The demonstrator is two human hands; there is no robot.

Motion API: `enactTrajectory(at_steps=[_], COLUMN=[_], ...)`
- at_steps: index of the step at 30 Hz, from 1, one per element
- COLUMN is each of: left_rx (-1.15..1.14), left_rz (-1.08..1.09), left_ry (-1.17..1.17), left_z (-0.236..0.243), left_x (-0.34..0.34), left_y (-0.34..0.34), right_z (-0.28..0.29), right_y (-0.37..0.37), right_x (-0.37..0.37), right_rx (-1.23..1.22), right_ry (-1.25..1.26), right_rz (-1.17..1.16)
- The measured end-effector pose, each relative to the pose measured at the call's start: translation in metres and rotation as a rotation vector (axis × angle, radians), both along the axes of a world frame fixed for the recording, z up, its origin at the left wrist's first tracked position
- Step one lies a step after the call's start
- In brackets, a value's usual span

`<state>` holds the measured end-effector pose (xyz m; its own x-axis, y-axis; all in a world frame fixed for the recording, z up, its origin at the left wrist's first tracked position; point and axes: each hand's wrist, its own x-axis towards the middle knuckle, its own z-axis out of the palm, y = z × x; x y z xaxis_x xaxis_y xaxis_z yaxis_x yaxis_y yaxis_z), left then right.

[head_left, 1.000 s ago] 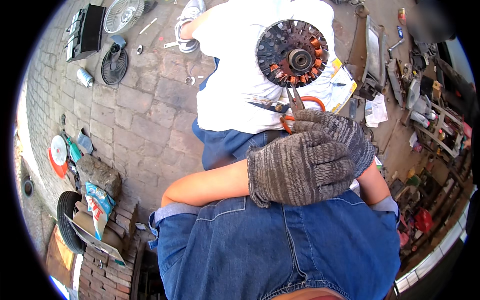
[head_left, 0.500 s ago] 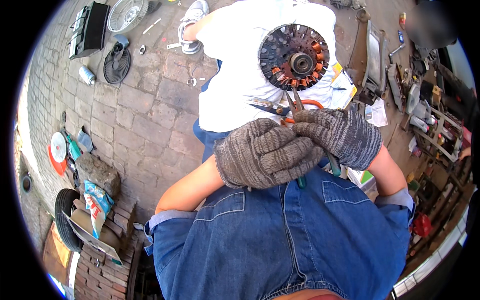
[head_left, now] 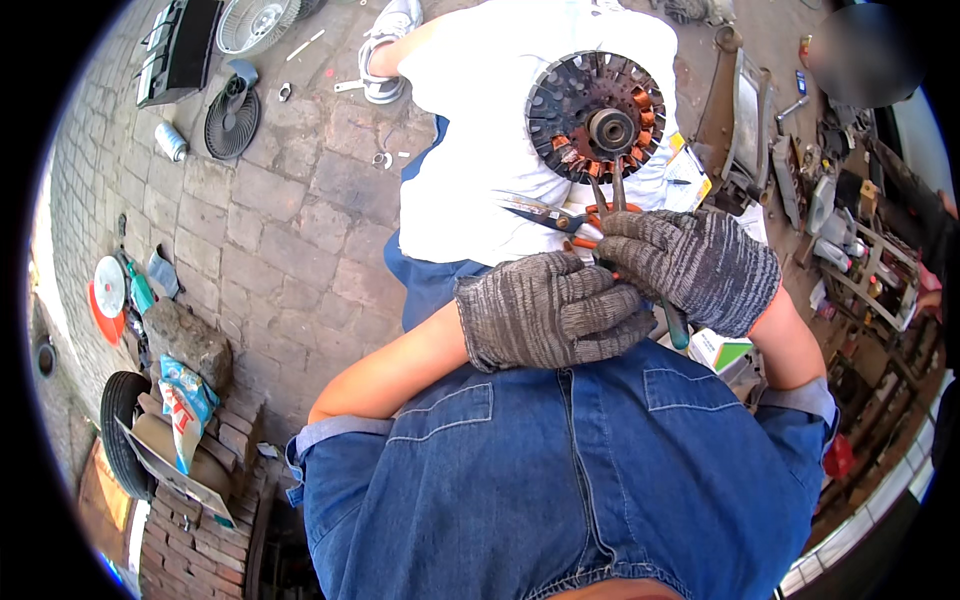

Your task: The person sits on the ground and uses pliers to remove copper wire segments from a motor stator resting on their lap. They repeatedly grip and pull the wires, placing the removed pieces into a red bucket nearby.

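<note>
A round motor core (head_left: 570, 110), with slots and some copper windings round its rim, lies on a white cloth (head_left: 460, 170) over my lap. My right hand (head_left: 695, 265), in a grey knitted glove, is closed round a pair of long-nose pliers (head_left: 618, 190). Their jaws stand apart at the core's near edge, by the copper; a green handle shows below the glove. Also gloved, my left hand (head_left: 555, 310) is closed against the right hand at the pliers, its fingertips partly hidden. Behind the jaws lie orange-handled snips (head_left: 540, 210).
Paved ground on the left holds a fan-like wheel (head_left: 232, 125), a spray can (head_left: 171, 141), a black case (head_left: 180, 50), a stone block (head_left: 187, 345) and a tyre (head_left: 122, 430). Papers (head_left: 690, 175) lie right of the core. Metal parts and a rack (head_left: 875, 270) crowd the right.
Both hands and the pliers have shifted slightly to the right. The jaws now stand farther right along the core's near edge, and the second green handle has gone out of sight.
</note>
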<state>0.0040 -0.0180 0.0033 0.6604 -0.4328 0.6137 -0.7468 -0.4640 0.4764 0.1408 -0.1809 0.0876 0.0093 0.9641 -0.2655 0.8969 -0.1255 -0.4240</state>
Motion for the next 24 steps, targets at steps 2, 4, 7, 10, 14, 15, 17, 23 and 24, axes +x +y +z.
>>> enactTrajectory(at_steps=[2, 4, 7, 10, 14, 15, 17, 23, 24], left_rx=[0.042, 0.064, 0.062, 0.065, 0.058, 0.055, -0.029, -0.166, -0.175], left_rz=[-0.008, -0.033, -0.062, -0.048, -0.090, -0.093, -0.117, -0.102, -0.096], left_ry=[0.016, 0.039, 0.079, 0.106, 0.092, 0.088, 0.076, -0.019, -0.054], left_z=[0.000, -0.001, -0.003, -0.006, -0.014, -0.014, -0.010, -0.007, -0.007], left_x=[-0.002, -0.004, -0.005, -0.009, -0.016, -0.018, -0.018, -0.008, -0.006], left_y=[0.000, 0.001, -0.003, -0.009, -0.016, -0.017, -0.018, -0.023, -0.023], right_z=[0.002, 0.002, -0.001, -0.001, -0.003, -0.004, 0.002, 0.007, 0.008], right_y=[0.001, 0.001, 0.001, 0.003, 0.003, 0.003, 0.006, 0.008, 0.008], right_x=[-0.003, -0.006, -0.008, -0.007, -0.007, -0.008, -0.007, -0.012, -0.012], right_rx=[-0.033, -0.056, -0.069, -0.071, -0.097, -0.095, -0.102, -0.078, -0.092], right_ry=[-0.020, -0.028, -0.030, -0.035, -0.004, 0.013, -0.005, -0.109, -0.111], right_rz=[0.003, 0.009, 0.017, 0.026, 0.052, 0.062, 0.097, 0.078, 0.069])
